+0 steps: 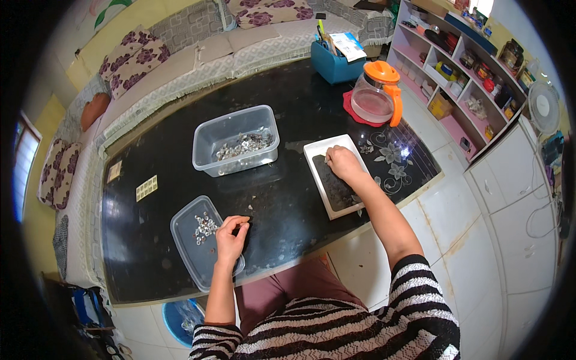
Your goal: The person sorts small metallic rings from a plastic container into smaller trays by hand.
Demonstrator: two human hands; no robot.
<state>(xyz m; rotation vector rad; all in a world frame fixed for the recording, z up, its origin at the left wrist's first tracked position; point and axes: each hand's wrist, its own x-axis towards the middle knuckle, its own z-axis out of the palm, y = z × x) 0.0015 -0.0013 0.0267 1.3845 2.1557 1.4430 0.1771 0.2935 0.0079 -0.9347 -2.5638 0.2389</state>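
Observation:
My right hand (344,164) reaches into a shallow white box (319,147) with a dark layer (334,184) in it. Its fingertips are pinched together near the far left side; a tiny pale bit may be between them, too small to be sure. My left hand (231,238) hovers at the right edge of a clear plastic lid (189,252), thumb and forefinger curled close together. Whether it holds anything cannot be made out. Small shiny ring-like pieces (205,228) lie loosely on that lid. Beyond it, a clear plastic tub (265,158) contains a heap of similar small pieces (247,144).
On the black tabletop (279,202) stand an orange-lidded glass jug (373,99) and a blue organizer (333,67). A flat card of dark squares (146,188) lies left. A sofa (252,49) borders the far side, shelves (450,67) the right. A blue bucket (173,324) sits below the near edge.

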